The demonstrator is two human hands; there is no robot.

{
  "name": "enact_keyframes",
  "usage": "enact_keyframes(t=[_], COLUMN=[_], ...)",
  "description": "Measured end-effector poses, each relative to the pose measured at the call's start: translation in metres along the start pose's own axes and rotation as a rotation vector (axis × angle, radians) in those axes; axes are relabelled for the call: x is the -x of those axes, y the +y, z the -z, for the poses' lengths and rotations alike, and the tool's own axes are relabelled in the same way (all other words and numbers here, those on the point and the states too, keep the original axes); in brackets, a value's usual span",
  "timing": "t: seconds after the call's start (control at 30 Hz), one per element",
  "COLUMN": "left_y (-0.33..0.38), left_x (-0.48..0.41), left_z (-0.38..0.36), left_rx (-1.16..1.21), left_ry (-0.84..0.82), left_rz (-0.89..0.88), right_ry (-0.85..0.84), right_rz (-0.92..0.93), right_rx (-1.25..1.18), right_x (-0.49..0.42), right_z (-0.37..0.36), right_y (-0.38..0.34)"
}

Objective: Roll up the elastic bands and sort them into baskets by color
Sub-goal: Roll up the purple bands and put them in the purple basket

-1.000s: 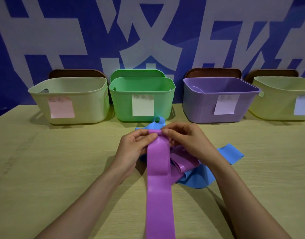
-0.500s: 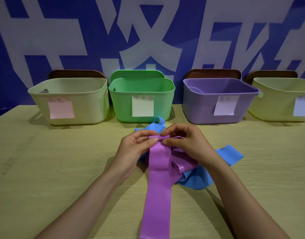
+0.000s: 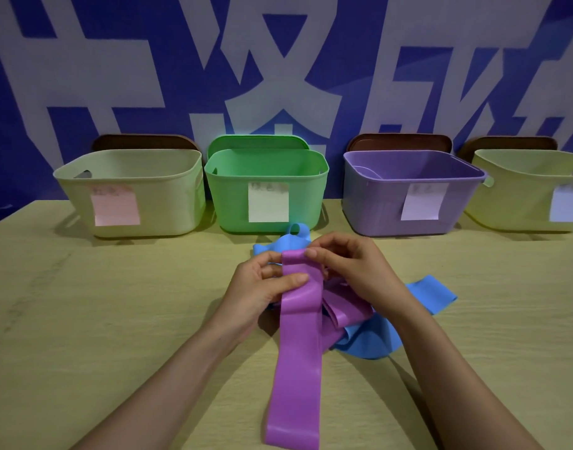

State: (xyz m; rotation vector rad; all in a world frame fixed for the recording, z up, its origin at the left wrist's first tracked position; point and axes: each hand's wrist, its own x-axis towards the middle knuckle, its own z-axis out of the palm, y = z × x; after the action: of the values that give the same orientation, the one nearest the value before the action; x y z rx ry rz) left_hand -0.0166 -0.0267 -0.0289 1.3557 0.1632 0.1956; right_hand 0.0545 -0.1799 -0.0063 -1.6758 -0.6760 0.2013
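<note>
A smooth, glossy purple elastic band [image 3: 298, 352], a wide flat strip, trails down the pale wood-grain tabletop [image 3: 116, 319] over a crumpled blue rubbery band [image 3: 366, 344]. Its folded upper end sits between both hands. The left hand [image 3: 257, 289] has a closed grip, thumb across the front. The right hand [image 3: 350, 269] pinches the top edge with curled fingers.

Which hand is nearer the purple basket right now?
Right. The right hand is on the near side of the purple basket, by its left corner. The left hand is farther left, in front of the green basket. Both pinch the purple band.
</note>
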Motion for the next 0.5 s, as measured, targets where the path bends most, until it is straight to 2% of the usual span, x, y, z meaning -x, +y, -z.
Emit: enact_keyframes(t=[0.3,0.5], left_y=[0.0004,0.0043], left_x=[0.002,0.0049], left_z=[-0.0017,-0.0059], left_rx=[-0.009,0.121], left_ry=[0.109,0.074], left_rz=[-0.042,-0.105], right_ry=[-0.036,-0.044], right_rz=[0.057,0.115], right_rx=[0.059,-0.003], right_x=[-0.0001,0.0006], right_z=[-0.0039,0.0006], right_y=[0.0003,-0.003])
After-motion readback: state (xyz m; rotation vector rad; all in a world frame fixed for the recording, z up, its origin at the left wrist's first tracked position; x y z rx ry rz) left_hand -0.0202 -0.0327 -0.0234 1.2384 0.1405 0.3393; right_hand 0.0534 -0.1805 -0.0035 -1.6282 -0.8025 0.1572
